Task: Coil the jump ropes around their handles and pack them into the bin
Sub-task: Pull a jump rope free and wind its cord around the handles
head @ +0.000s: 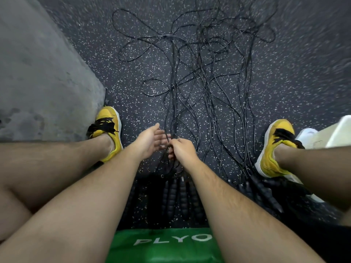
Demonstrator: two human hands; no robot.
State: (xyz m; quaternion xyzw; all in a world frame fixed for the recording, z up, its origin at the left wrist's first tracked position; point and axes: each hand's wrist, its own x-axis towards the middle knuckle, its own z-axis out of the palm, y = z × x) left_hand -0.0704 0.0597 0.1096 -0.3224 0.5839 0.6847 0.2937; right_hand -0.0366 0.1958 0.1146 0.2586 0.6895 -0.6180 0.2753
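Several black jump ropes (205,76) lie tangled on the speckled floor, their cords running from far loops down towards me. Their black ribbed handles (171,194) lie side by side between my forearms, and more handles (266,194) lie by my right foot. My right hand (182,149) pinches a bunch of cords just above the handles. Beside it, my left hand (152,139) is spread with straight fingers, palm towards the cords and touching them. A pale bin (334,133) shows at the right edge.
I sit on a green box (163,243) marked PLYO. My feet in yellow shoes, one (108,130) at the left and one (275,147) at the right, flank the ropes. A grey concrete slab (38,73) fills the left side.
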